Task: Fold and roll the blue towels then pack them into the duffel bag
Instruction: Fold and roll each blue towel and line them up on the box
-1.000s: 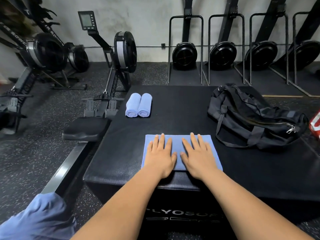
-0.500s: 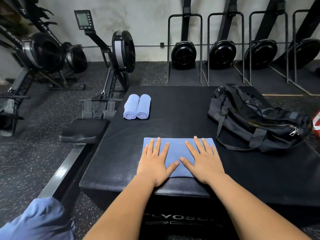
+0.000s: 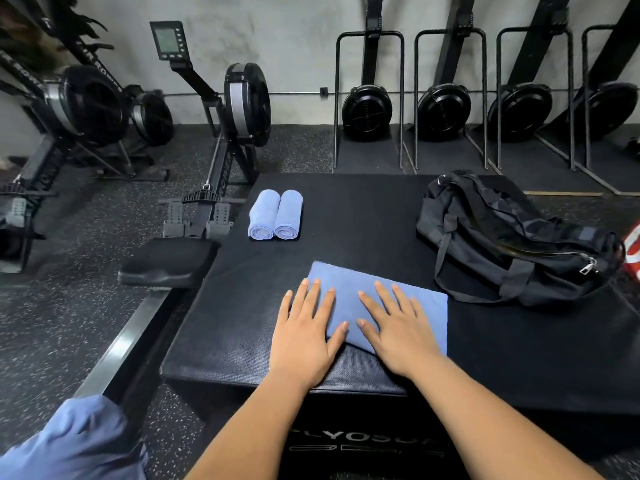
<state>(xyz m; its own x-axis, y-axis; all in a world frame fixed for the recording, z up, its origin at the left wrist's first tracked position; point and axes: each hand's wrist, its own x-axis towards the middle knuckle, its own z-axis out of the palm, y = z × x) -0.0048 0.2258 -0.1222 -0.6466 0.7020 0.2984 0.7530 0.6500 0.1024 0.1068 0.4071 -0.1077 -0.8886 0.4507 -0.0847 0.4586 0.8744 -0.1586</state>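
A folded blue towel lies flat near the front of the black plyo box, turned at a slight angle. My left hand presses on its left edge with straight fingers, palm partly on the box. My right hand lies flat on the towel's right half, fingers spread. Two rolled blue towels sit side by side at the box's far left corner. The black duffel bag rests on the right side of the box, its zip partly open.
A rowing machine with its seat and rail stands just left of the box. More rowers stand upright along the back wall. Blue cloth lies at the lower left. A red and white object shows at the right edge.
Both hands have slid back toward me and to the left over the towel. The towel now lies skewed, its left side farther from me.
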